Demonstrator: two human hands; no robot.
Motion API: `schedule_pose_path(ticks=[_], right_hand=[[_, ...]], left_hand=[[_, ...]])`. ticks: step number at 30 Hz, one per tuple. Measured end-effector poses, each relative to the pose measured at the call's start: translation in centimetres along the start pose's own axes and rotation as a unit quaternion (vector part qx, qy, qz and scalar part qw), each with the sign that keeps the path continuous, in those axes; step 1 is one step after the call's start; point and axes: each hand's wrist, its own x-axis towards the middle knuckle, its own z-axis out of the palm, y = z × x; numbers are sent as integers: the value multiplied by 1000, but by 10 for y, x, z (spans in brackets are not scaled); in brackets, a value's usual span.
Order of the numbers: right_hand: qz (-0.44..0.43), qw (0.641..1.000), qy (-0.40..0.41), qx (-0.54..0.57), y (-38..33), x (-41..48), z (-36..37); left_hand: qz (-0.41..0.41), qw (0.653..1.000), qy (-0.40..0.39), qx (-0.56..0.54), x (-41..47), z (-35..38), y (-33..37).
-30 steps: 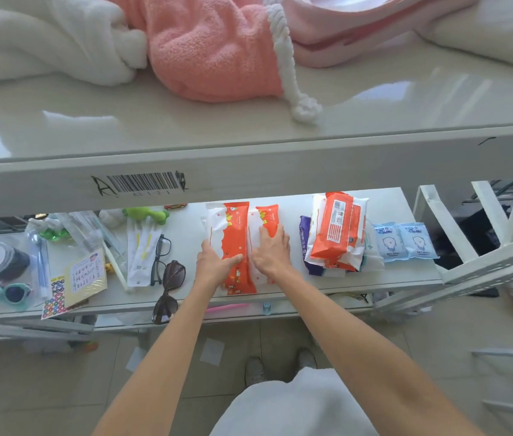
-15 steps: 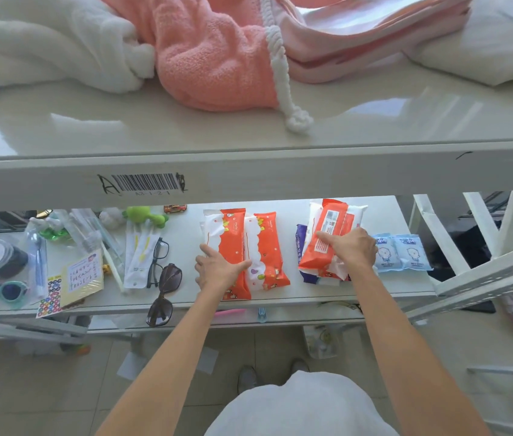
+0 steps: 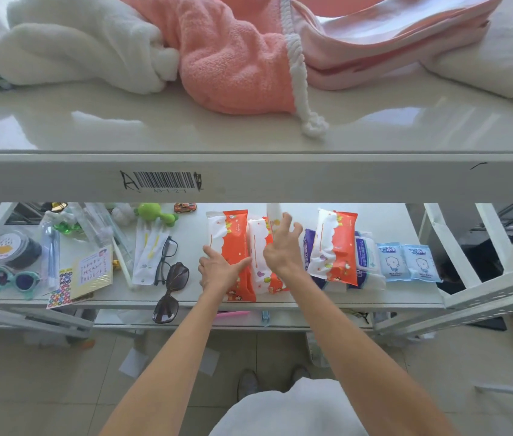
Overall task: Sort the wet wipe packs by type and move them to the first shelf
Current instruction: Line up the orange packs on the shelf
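Note:
Two orange-and-white wet wipe packs lie side by side on the lower shelf (image 3: pixel 385 220): the left pack (image 3: pixel 233 237) and the middle pack (image 3: pixel 256 243). My left hand (image 3: pixel 220 272) lies flat on the near end of the left pack, fingers at its left edge. My right hand (image 3: pixel 280 247) hovers over the middle pack with fingers spread and nothing in them. A third orange pack (image 3: pixel 333 247) rests on a pile of purple (image 3: pixel 307 247) and white packs (image 3: pixel 367 256). Two small blue packs (image 3: pixel 406 262) sit to the right.
Glasses (image 3: pixel 167 256), sunglasses (image 3: pixel 171 291), a sticker card (image 3: pixel 93 270), toys and a round jar (image 3: pixel 12 250) crowd the shelf's left half. On the top shelf (image 3: pixel 248 130) lie white (image 3: pixel 75 48) and pink towels (image 3: pixel 226 64). White frame bars (image 3: pixel 500 287) stand at right.
My right hand has left the pile at the right and come back over the middle pack, fingers spread. The orange pack on the pile now shows its white-and-orange face. My left hand stayed put.

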Motion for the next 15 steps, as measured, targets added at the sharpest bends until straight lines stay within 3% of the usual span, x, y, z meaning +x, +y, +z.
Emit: schedule_pose_path(ticks=[3, 6, 10, 15], right_hand=[[40, 991, -41, -121, -3, 0, 33], [11, 986, -90, -139, 3, 1, 48], [-16, 991, -31, -132, 24, 1, 43], [68, 995, 21, -67, 33, 7, 33]], left_hand=[[-1, 999, -7, -31, 2, -3, -1], [-4, 998, -15, -64, 5, -6, -4], [18, 995, -5, -102, 6, -11, -11], [30, 990, -17, -139, 3, -11, -11]])
